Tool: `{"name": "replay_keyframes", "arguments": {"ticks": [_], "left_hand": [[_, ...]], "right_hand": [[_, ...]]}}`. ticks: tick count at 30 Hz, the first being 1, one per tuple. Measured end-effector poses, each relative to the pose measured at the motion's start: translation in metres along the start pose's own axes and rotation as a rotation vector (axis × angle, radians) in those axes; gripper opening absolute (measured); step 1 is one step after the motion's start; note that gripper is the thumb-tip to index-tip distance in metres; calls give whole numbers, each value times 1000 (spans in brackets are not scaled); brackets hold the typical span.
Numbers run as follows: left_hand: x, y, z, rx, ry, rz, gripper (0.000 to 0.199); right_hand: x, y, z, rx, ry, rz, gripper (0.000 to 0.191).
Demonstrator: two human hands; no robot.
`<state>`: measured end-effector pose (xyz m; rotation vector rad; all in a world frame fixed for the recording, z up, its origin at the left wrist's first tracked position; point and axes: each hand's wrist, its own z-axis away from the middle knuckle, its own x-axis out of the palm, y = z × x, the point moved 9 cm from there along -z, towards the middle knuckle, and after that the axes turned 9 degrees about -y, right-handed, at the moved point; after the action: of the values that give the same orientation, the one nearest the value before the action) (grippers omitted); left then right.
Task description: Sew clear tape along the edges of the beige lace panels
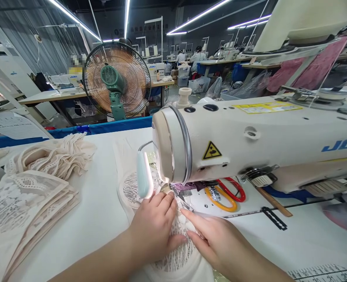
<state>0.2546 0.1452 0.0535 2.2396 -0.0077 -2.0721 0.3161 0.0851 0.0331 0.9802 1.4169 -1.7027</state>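
Observation:
A cream lace bra piece lies on the white table under the head of a sewing machine. My left hand rests flat on the lace, its fingertips close to the lit needle area and its thumb stretched to the right. My right hand touches the lace's right side with index finger and thumb apart. More lace from the piece spreads out beyond my left fingers. A pale blue lamp or guard stands left of the machine head. The needle itself is hidden.
Stacked lace pieces and a ruffled pile lie at left. Scissors with red and yellow handles, a wooden-handled tool and a black blade lie right. A fan stands behind the table; people work far back.

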Motion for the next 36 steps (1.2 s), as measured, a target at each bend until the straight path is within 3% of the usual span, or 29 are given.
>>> {"name": "replay_keyframes", "arguments": {"ticks": [8, 20, 29, 36], "left_hand": [[-3, -1, -6, -62, -15, 24, 64], [-2, 0, -5, -69, 3, -2, 67], [1, -5, -6, -95, -21, -11, 69], [-2, -4, -4, -77, 32, -34, 68]], "right_hand": [[-8, 1, 1, 18, 92, -58, 42], [1, 6, -2, 46, 41, -32, 45], [-4, 4, -4, 74, 59, -12, 45], [-6, 3, -3, 61, 93, 2, 43]]}}
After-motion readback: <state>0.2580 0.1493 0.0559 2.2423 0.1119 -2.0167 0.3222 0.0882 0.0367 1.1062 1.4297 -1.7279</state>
